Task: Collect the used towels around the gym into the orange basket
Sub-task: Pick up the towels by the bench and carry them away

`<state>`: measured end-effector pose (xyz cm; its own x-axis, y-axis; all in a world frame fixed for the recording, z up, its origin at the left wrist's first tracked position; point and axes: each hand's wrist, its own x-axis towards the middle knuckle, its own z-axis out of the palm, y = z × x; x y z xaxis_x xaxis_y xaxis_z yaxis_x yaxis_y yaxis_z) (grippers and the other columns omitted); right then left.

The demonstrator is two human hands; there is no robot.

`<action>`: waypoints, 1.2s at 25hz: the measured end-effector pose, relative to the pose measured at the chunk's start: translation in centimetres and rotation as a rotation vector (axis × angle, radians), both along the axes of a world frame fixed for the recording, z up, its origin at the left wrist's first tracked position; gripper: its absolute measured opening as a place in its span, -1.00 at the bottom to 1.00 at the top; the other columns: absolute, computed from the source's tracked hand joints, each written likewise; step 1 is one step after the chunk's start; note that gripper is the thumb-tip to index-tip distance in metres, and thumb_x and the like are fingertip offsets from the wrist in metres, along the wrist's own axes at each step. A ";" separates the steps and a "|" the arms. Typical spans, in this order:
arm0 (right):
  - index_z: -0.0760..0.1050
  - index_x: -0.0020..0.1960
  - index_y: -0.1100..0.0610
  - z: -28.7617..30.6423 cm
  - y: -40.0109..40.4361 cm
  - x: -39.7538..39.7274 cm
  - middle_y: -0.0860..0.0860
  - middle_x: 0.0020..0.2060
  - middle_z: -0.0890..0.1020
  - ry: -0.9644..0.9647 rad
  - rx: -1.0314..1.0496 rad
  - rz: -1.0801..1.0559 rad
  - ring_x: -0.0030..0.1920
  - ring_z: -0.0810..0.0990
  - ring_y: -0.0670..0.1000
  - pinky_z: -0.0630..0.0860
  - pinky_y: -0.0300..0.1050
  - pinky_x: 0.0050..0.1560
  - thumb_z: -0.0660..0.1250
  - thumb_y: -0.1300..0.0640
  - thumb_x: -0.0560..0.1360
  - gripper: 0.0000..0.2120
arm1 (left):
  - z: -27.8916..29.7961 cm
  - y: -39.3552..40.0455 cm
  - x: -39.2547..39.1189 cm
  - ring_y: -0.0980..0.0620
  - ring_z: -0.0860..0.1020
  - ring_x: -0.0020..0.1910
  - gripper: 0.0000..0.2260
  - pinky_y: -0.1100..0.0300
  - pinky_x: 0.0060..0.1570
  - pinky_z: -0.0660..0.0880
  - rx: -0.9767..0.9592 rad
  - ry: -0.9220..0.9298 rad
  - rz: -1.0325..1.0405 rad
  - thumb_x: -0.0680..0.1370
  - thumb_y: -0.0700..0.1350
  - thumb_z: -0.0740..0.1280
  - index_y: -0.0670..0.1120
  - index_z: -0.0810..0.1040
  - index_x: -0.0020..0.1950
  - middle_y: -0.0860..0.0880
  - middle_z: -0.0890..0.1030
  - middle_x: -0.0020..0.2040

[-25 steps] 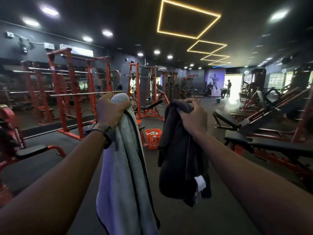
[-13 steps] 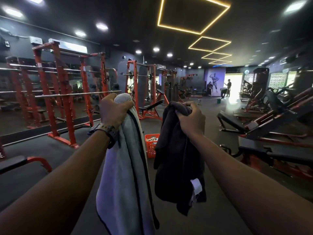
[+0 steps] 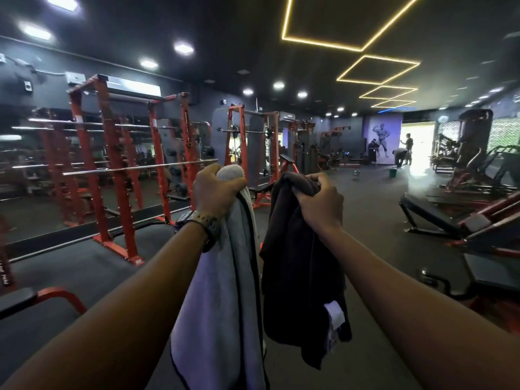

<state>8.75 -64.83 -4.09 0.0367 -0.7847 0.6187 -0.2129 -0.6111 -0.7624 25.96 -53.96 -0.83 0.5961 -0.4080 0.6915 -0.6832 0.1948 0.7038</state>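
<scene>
Towels hang below both fists, the left hand clenching the grey towel and the right hand the dark towel, so carry them bunched high until the basket, mostly hidden behind them, sits directly underneath.

Left hand grips a grey towel; right hand grips a black towel, both hanging

Gym: red squat racks with barbells, weight benches, bodybuilder mural.
</scene>
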 end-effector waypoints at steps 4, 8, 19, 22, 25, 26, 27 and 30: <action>0.50 -0.01 -0.10 -0.3 -9.7 7.2 -0.04 -0.10 0.63 0.013 -0.001 0.006 -0.02 0.63 0.09 0.57 -0.03 0.01 0.49 -0.07 0.45 -0.79 | -0.5 -9.8 6.9 0.04 0.52 -0.26 -0.80 0.20 -0.27 0.48 0.011 0.029 0.005 0.36 -0.08 0.56 -0.11 0.59 -0.19 -0.01 0.58 -0.24; 0.56 0.05 -0.05 -2.1 -20.2 14.8 0.02 -0.04 0.69 0.029 0.027 -0.024 -0.02 0.64 0.11 0.49 -0.10 -0.05 0.48 -0.08 0.44 -0.76 | -2.6 -21.0 15.1 0.09 0.48 -0.31 -0.78 0.23 -0.32 0.40 0.003 0.092 -0.013 0.36 -0.03 0.56 -0.06 0.55 -0.20 0.03 0.53 -0.26; 0.54 0.01 -0.03 -3.5 -47.9 33.6 -0.07 -0.14 0.60 -0.013 0.086 -0.127 -0.10 0.57 0.03 0.40 -0.15 -0.11 0.49 -0.06 0.45 -0.78 | -4.1 -52.4 35.0 -0.08 0.65 -0.05 -0.65 0.00 -0.08 0.64 0.034 0.230 -0.164 0.32 0.06 0.60 -0.12 0.62 -0.06 -0.09 0.66 -0.06; 0.51 -0.04 -0.03 -5.2 -56.3 37.2 -0.07 -0.17 0.58 -0.032 0.080 -0.130 -0.13 0.53 0.01 0.37 -0.17 -0.11 0.49 -0.03 0.45 -0.81 | -5.2 -60.9 38.7 -0.03 0.62 -0.10 -0.62 0.15 -0.19 0.59 0.018 0.233 -0.189 0.32 0.03 0.61 -0.17 0.64 -0.02 -0.13 0.67 -0.03; 0.54 0.00 0.00 -7.0 -66.0 41.2 -0.07 -0.15 0.60 -0.028 0.112 -0.112 -0.12 0.53 -0.01 0.36 -0.19 -0.11 0.50 -0.04 0.45 -0.78 | -6.4 -70.3 42.8 -0.03 0.61 -0.09 -0.64 0.10 -0.15 0.59 0.043 0.253 -0.172 0.32 0.05 0.60 -0.13 0.62 -0.05 -0.10 0.66 -0.04; 0.55 0.02 0.01 -7.3 -69.0 42.6 -0.07 -0.14 0.60 -0.028 0.131 -0.096 -0.12 0.54 -0.01 0.37 -0.19 -0.11 0.50 -0.05 0.45 -0.77 | -6.6 -73.2 44.2 -0.04 0.62 -0.08 -0.65 0.08 -0.14 0.60 0.051 0.256 -0.164 0.32 0.06 0.60 -0.12 0.62 -0.07 -0.09 0.65 -0.04; 0.55 0.03 0.00 -7.5 -72.0 43.9 -0.07 -0.14 0.60 -0.029 0.142 -0.089 -0.11 0.54 -0.01 0.38 -0.18 -0.11 0.49 -0.06 0.45 -0.76 | -6.9 -76.1 45.6 -0.03 0.61 -0.09 -0.65 0.08 -0.17 0.59 0.060 0.262 -0.158 0.32 0.08 0.60 -0.10 0.62 -0.08 -0.08 0.65 -0.05; 0.54 0.00 -0.01 -8.0 -79.5 48.1 -0.07 -0.15 0.59 -0.011 0.139 -0.083 -0.13 0.53 -0.01 0.36 -0.21 -0.16 0.49 -0.06 0.46 -0.78 | -7.6 -83.3 49.5 0.07 0.56 -0.18 -0.67 0.17 -0.22 0.51 0.068 0.322 -0.167 0.29 0.09 0.60 -0.05 0.61 -0.12 0.01 0.63 -0.14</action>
<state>56.88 -144.32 -12.11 -0.0379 -0.8630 0.5038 -0.2489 -0.4801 -0.8412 75.43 -137.31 -8.40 0.7004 -0.5563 0.4472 -0.3872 0.2301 0.8928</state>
